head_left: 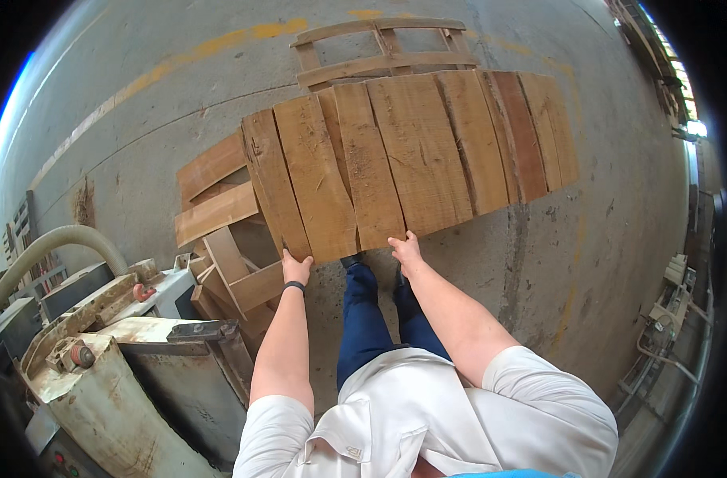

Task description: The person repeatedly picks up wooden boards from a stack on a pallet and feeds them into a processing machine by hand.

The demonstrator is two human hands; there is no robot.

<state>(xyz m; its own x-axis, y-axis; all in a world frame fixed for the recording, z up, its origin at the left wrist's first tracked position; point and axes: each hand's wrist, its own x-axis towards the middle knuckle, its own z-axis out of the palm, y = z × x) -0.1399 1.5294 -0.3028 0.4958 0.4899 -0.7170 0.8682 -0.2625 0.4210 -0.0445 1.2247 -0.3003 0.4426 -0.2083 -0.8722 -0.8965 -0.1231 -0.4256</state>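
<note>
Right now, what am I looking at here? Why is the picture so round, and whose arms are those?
The picture comes from a small camera worn on a person's head, looking down. Its lens sees very wide, so straight edges bend and the corners go dark. The two bare arms coming up from the bottom belong to that person, who wears a white short-sleeved shirt and blue trousers.

The left hand and the right hand both grip the near edge of a big panel of brown wooden boards joined side by side. Under and beside it lie more loose wooden planks, and farther off a wooden frame, all on a grey concrete floor with a yellow line. At the lower left stands a worn grey metal machine with a pale hose.
</note>
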